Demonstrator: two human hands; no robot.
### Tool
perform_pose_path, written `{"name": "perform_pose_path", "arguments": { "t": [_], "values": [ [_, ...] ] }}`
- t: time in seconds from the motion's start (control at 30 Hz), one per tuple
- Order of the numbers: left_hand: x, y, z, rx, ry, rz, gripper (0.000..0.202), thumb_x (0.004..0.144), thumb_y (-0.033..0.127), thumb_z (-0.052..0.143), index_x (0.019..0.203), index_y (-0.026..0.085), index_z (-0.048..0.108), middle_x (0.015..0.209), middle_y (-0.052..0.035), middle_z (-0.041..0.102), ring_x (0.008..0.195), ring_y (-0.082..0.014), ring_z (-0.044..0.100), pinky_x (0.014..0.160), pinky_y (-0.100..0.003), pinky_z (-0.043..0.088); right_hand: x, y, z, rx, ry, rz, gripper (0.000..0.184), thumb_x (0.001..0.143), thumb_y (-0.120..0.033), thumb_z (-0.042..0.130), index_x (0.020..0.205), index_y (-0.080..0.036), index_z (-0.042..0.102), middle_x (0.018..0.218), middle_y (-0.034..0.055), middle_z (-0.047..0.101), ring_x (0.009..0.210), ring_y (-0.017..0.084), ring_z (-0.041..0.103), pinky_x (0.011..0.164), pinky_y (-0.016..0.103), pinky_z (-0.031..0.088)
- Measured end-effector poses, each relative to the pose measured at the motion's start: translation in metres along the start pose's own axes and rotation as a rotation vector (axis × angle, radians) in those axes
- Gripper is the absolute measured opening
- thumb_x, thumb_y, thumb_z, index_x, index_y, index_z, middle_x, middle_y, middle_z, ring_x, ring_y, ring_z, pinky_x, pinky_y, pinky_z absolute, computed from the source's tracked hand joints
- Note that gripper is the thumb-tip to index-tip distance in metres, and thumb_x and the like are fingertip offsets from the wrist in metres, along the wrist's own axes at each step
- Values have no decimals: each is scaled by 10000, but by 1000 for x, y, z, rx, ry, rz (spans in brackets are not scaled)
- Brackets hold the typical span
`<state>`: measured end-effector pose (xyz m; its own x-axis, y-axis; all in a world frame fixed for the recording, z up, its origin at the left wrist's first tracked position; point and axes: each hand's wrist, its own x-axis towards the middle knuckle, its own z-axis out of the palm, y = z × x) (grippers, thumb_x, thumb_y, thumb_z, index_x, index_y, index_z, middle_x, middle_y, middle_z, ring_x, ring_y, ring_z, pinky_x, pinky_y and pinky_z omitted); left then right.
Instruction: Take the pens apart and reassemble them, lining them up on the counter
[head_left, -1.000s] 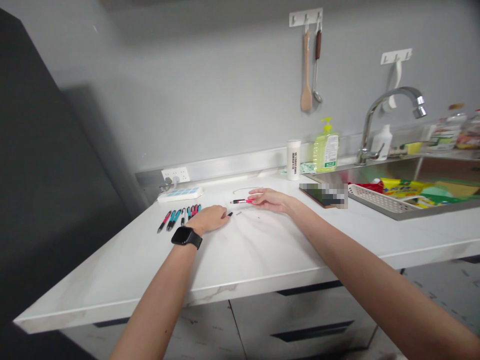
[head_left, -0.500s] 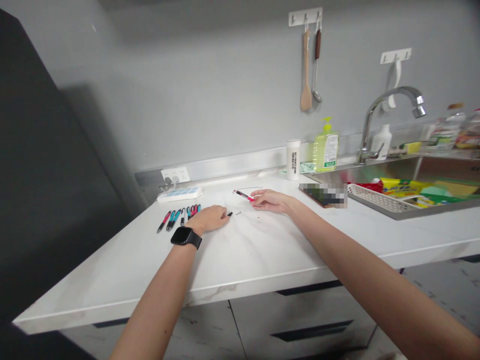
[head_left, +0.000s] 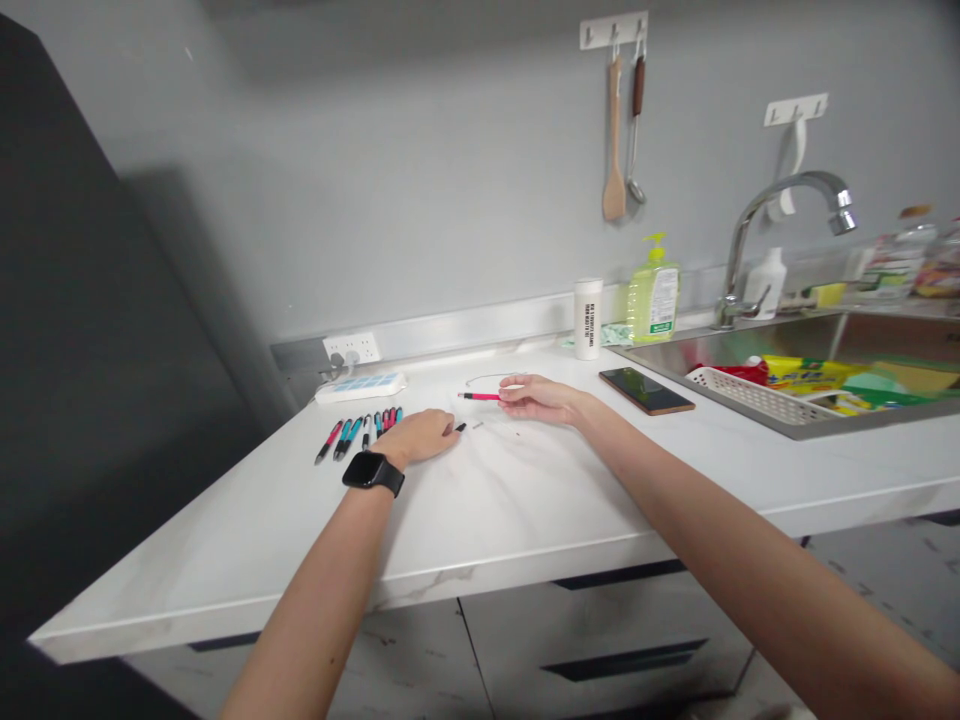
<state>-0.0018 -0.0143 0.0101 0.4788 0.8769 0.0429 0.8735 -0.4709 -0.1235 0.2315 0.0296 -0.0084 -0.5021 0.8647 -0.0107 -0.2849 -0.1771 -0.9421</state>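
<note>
So, both forearms reach forward over the white marble-look counter (head_left: 480, 510), palms down. Right hand (head_left: 538, 400) pinches a pink pen (head_left: 480, 396) between thumb and fingertips near the pen's right end; other fingers lightly curled, hand only part closed. Left hand (head_left: 420, 437), black smartwatch (head_left: 373, 473) on its wrist, lies flat on the counter, fingers together and extended, nothing visible in its grip. Its fingertips sit just beside a small black pen part (head_left: 460, 427); a tiny grey piece (head_left: 477, 425) lies slightly further right.

Change vs 0.5 s earlier: pen has swung from a slant, free end up-left, to nearly level. Left hand is at about the same spot.

Pen position: long axis runs almost left-right across the view, roughly parallel to the wall, free end pointing left toward the left hand. Cannot tell if it touches the counter. A thin wire loop (head_left: 495, 378) lies just behind it.

Left of the left hand, a row of pink, teal and black pens (head_left: 360, 434) lies side by side, below a power strip (head_left: 360, 388). A phone (head_left: 646, 390) lies right of the right hand.
</note>
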Motion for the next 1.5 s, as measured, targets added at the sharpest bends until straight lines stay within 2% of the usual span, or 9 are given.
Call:
{"name": "perform_pose_path", "arguments": {
  "t": [0.13, 0.37, 0.53, 0.67, 0.8, 0.97, 1.13, 1.37, 1.5],
  "values": [
    [-1, 1, -1, -10, -1, -11, 237, 825, 314, 401, 733, 176, 570, 825, -88, 657, 749, -193, 590, 677, -294, 394, 4, 0, -2, 3, 51, 1, 61, 810, -87, 621, 793, -120, 572, 676, 21, 646, 507, 52, 587, 511, 137, 530],
    [2, -5, 5, -23, 10, -17, 264, 835, 337, 397, 766, 182, 598, 837, -88, 667, 758, -196, 602, 695, -292, 404, 6, 1, -7, 23, 44, -9, 51, 827, -90, 606, 801, -116, 571, 578, -19, 592, 456, 41, 550, 484, 120, 518],
    [2, -4, 3, -29, 9, -24, 276, 835, 351, 388, 753, 181, 589, 831, -89, 667, 752, -201, 603, 676, -294, 403, 5, 2, -6, -6, 45, 8, 87, 809, -61, 615, 842, -122, 563, 675, 13, 636, 547, 64, 609, 571, 159, 551],
    [1, -3, 2, -35, 15, -12, 276, 833, 349, 388, 754, 176, 588, 837, -95, 667, 756, -200, 601, 686, -294, 406, 4, 2, -6, 11, 36, -16, 76, 813, -58, 602, 822, -121, 562, 634, -9, 607, 498, 44, 570, 532, 124, 524],
    [1, -3, 3, -33, 13, -16, 271, 832, 345, 394, 759, 174, 591, 832, -93, 665, 743, -199, 598, 668, -295, 403, 3, 2, -6, 5, 4, 19, 211, 758, -17, 648, 901, -135, 545, 761, 37, 657, 670, 101, 666, 673, 209, 574],
    [1, -4, 4, -41, 16, -11, 268, 833, 344, 395, 752, 173, 584, 839, -95, 664, 751, -198, 600, 677, -294, 405, 4, 2, -6, 21, 23, 25, 210, 780, -20, 619, 929, -138, 530, 759, 36, 646, 652, 95, 666, 663, 200, 576],
    [0, -4, 2, -41, 3, -11, 260, 832, 341, 389, 757, 177, 576, 832, -93, 662, 746, -197, 598, 692, -297, 407, 3, 2, -5, 31, 20, 21, 355, 702, 64, 619, 971, -138, 506, 849, 57, 644, 794, 128, 681, 786, 257, 566],
    [0, -3, 1, -43, 3, -7, 252, 829, 340, 396, 740, 177, 566, 820, -86, 655, 739, -191, 590, 678, -290, 399, 0, 1, -3, -45, -6, 11, 426, 573, 172, 531, 851, -151, 511, 706, -21, 587, 622, 75, 628, 686, 188, 543],
    [0, -4, 2, -38, 11, -8, 263, 835, 356, 394, 733, 179, 560, 813, -82, 653, 725, -189, 584, 660, -290, 394, 1, 3, -4, -42, 0, -5, 396, 579, 156, 565, 810, -161, 508, 685, -31, 567, 632, 71, 618, 696, 175, 533]
  ]
}}
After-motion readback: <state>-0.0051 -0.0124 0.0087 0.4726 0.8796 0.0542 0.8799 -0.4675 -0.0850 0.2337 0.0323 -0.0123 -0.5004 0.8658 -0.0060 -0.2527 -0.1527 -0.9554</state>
